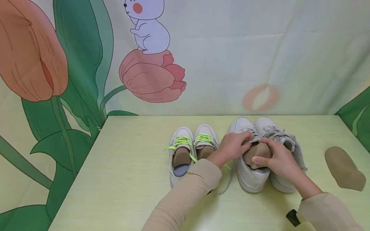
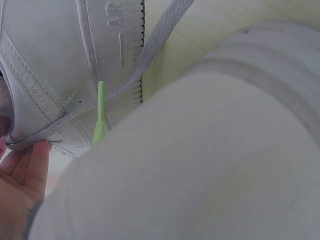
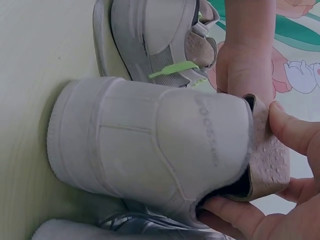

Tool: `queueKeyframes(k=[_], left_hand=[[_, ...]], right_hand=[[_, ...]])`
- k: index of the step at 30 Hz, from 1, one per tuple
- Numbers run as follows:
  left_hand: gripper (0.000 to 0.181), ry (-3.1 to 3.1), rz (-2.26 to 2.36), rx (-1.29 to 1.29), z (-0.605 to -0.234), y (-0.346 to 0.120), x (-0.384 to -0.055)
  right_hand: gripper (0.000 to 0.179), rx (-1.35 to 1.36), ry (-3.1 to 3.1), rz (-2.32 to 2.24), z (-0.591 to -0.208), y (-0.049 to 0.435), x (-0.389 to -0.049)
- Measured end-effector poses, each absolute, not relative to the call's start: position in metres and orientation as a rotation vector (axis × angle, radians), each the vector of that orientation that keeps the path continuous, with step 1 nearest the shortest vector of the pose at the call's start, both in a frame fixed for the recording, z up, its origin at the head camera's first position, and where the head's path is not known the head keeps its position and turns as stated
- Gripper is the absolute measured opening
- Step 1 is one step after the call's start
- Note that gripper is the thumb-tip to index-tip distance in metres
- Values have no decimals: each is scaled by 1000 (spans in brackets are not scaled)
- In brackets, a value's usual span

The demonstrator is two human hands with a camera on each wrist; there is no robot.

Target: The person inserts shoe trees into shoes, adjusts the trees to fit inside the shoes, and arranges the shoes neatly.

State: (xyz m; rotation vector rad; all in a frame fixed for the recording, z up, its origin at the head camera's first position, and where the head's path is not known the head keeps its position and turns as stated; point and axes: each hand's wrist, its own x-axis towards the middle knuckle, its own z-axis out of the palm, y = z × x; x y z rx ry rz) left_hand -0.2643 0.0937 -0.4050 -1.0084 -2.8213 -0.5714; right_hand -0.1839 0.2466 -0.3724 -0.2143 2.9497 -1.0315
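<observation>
A large white sneaker [image 1: 252, 180] stands heel toward me, with a brown shoe insert [image 1: 258, 153] partly inside its opening. My right hand [image 1: 280, 158] grips the insert at its heel end, thumb on one side; in the right wrist view the insert [image 3: 272, 165] sticks out above the heel collar. With my left hand [image 1: 232, 145] I hold the sneaker's front opening near the tongue and laces. Left fingertips [image 2: 37, 162] touch the opening's edge beside a grey lace [image 2: 55, 125] in the left wrist view. The insert's front part is hidden inside the shoe.
The other large sneaker [image 1: 283, 185] stands close on the right. Two smaller white sneakers [image 1: 183, 131] with neon laces and brown inserts [image 1: 181, 156] stand left. A loose brown insert [image 1: 343, 167] lies on the table [image 1: 118, 181] at right. A printed curtain [image 1: 216, 61] hangs behind.
</observation>
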Motion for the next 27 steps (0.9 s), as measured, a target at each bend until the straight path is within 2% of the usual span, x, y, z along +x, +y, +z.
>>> queueKeyframes(k=[27], left_hand=[[11, -2837, -580, -1008, -403, 92, -262]], right_hand=[[65, -140, 3046, -1090, -389, 237, -183]])
